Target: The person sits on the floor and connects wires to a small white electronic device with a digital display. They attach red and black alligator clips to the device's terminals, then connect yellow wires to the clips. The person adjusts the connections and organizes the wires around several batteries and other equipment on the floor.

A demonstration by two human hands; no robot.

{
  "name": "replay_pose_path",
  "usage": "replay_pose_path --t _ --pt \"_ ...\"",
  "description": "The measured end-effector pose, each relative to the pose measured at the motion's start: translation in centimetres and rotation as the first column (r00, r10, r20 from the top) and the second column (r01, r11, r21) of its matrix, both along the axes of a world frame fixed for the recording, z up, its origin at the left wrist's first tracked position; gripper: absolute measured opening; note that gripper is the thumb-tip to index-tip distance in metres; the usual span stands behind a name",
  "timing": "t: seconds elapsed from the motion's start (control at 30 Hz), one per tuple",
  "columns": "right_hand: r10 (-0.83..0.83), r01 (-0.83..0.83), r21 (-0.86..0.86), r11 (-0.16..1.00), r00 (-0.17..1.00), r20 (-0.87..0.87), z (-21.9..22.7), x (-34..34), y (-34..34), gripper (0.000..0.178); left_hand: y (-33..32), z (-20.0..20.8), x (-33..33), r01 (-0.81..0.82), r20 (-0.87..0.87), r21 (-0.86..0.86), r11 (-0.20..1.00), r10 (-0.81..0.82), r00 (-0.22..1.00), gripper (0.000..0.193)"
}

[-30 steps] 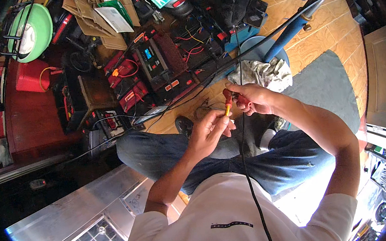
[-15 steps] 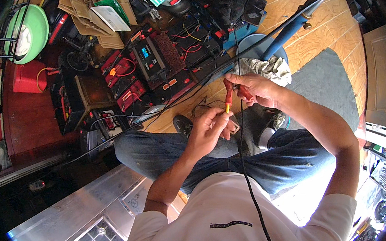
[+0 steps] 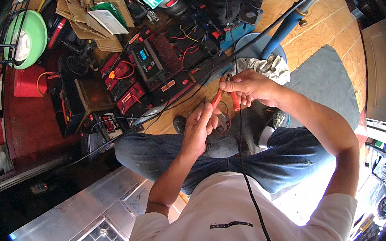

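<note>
Red-handled pliers point(image 3: 235, 101) are held out in front of me, their two handles spread apart and the dark metal head at the top. My right hand point(image 3: 251, 86) grips them near the head, thumb across the upper part. At the lower end of the left-hand red handle, the thumb and fingers of my left hand point(image 3: 197, 125) are closed. Whether a small part or wire is also pinched there is hidden by the fingers. A black cable point(image 3: 241, 129) hangs down past the right hand, in front of my shirt.
Beyond my hands lie a charger-like box with a lit display point(image 3: 148, 59), red-and-black batteries and loose wires. A light cloth point(image 3: 267, 69) drapes over a bucket point(image 3: 275, 48). A blue-and-black pole point(image 3: 282, 31) slants at upper right. A grey mat point(image 3: 323, 88) covers the floor at right.
The pliers have turned between my hands and their head now shows. My left hand has shifted slightly left and up; the yellow tip seen by its fingers before is out of sight.
</note>
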State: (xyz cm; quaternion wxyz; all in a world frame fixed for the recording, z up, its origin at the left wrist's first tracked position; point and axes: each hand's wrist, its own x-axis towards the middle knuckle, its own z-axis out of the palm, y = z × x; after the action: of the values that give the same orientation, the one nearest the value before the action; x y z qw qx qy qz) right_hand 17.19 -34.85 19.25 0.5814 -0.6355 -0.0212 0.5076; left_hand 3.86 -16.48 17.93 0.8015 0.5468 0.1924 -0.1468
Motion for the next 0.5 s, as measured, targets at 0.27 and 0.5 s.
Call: replay_pose_path --t 0.27,0.5 --pt "-0.035 0.035 0.010 0.999 0.999 0.014 -0.12 -0.08 -0.10 0.038 -0.08 -0.38 0.19 -0.020 -0.033 -0.043 0.999 0.018 0.999 0.035" --pt "-0.016 0.015 0.007 1.000 0.999 0.031 -0.33 -0.21 -0.11 0.038 0.34 -0.49 0.11 -0.052 -0.104 -0.147 0.988 0.037 0.994 0.032"
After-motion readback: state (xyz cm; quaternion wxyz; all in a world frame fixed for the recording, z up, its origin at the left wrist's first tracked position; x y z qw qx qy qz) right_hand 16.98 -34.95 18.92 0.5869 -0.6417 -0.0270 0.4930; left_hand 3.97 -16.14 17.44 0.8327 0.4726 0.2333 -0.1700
